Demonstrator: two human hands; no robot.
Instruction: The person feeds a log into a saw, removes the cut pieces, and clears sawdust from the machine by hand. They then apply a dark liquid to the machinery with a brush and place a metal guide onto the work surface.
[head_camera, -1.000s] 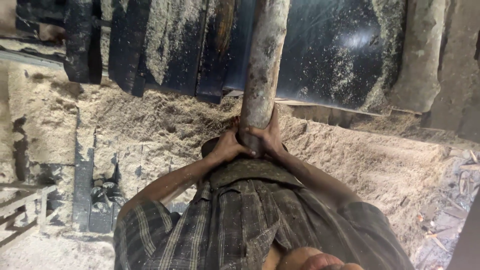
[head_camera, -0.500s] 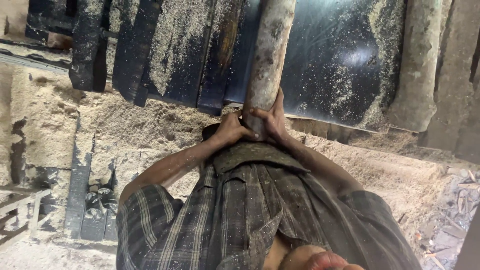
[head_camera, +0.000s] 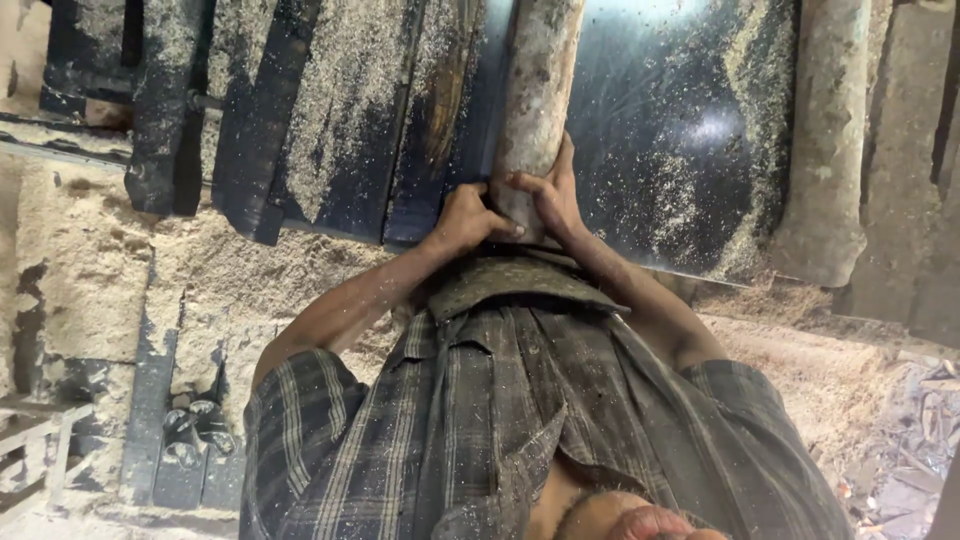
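Observation:
A round, pale wooden log (head_camera: 535, 100) lies lengthwise on a dark metal table (head_camera: 690, 130) dusted with sawdust. Both of my hands grip its near end, just above my plaid shirt. My left hand (head_camera: 462, 218) clasps the left side of the end, fingers wrapped over it. On the right side, my right hand (head_camera: 552, 192) holds the log with the fingers curled across its end face.
A second log (head_camera: 822, 150) lies on the table to the right. Dark metal rails and beams (head_camera: 250, 120) cross at upper left. Sawdust covers the ground (head_camera: 90, 290). Wood scraps (head_camera: 915, 420) lie at the lower right.
My hands and the log's end have moved further away from me over the metal table. My grip on the log is unchanged.

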